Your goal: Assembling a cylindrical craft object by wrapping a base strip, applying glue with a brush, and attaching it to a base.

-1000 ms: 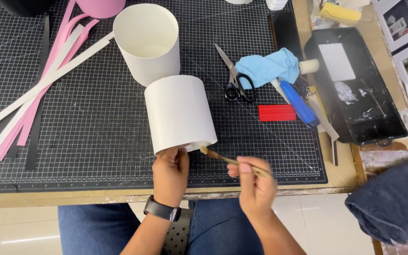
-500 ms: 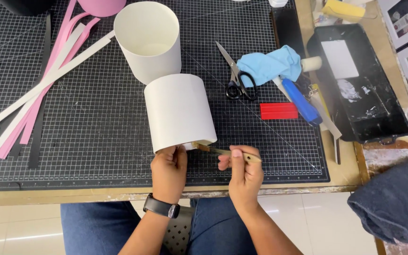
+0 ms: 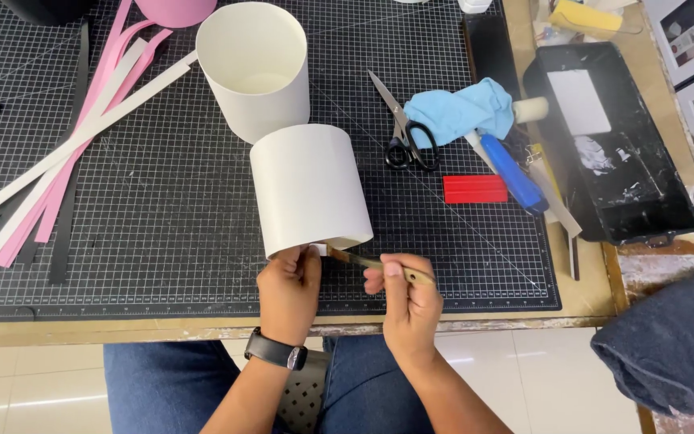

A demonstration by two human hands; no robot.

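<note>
left hand (image 3: 289, 283) pinches the white paper cylinder's (image 3: 308, 189) near rim; right hand (image 3: 405, 297), fingers curled, grips a brush (image 3: 367, 261).

2 white paper cylinders (image 3: 308, 189), 1 brush (image 3: 375, 263), 1 pair of scissors (image 3: 402, 128), 1 blue cloth (image 3: 455, 111), 1 red block (image 3: 475, 189), 1 black tray (image 3: 644, 201), 2 hands.
</note>
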